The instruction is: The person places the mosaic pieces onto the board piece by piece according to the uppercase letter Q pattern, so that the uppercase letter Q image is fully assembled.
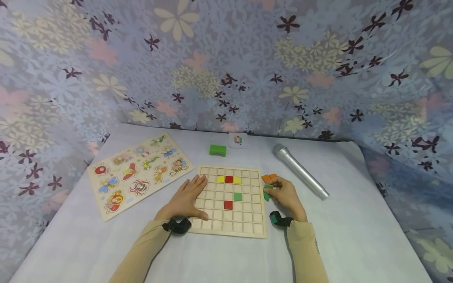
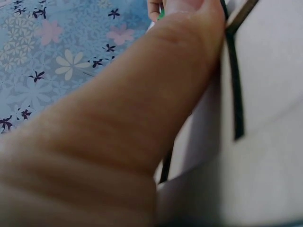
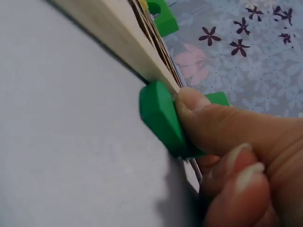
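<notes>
The green blocks (image 3: 161, 116) lie on the bench (image 1: 354, 196), in from its back edge and just beside the right edge of the wooden board (image 1: 247, 217). The right hand (image 1: 287, 196) is nearer. The blocks are on the left of its palm, and its fingers pinch there, maybe on one block, maybe on two. The left hand (image 1: 184, 200) is well apart, fingers spread on the board's left side.

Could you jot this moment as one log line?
Left hand: resting on board | Right hand: pinching green piece beside board | On board: two red squares, one green square, two yellow pieces | Right side: microphone
</notes>
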Motion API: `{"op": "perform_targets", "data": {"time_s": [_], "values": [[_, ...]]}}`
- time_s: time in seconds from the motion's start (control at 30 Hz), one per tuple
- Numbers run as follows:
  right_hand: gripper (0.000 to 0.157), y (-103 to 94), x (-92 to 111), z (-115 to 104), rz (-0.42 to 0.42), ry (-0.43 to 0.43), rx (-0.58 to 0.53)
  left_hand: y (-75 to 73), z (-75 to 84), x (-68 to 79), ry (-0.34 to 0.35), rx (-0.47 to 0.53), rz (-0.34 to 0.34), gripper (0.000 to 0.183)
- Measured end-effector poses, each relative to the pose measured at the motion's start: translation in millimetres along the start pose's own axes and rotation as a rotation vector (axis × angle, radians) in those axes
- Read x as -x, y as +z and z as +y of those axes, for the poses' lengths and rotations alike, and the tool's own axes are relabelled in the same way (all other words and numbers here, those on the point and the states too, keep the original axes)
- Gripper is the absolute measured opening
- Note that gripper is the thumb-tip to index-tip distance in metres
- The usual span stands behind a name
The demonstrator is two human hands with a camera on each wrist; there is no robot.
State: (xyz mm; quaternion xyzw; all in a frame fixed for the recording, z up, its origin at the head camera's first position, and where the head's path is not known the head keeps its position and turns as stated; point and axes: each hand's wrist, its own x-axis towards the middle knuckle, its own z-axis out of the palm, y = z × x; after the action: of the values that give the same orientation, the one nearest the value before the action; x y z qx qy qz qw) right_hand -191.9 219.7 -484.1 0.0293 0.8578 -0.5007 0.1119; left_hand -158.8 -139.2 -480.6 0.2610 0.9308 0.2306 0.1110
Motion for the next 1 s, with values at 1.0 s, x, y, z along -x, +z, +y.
{"op": "perform_targets", "data": {"time_s": [1.0], "values": [[0.011, 71.2, -6, -42, 0.065, -0.126, 0.054, 3.5, -0.5, -0.1, 0.007, -0.003, 0.009, 0.123]]}}
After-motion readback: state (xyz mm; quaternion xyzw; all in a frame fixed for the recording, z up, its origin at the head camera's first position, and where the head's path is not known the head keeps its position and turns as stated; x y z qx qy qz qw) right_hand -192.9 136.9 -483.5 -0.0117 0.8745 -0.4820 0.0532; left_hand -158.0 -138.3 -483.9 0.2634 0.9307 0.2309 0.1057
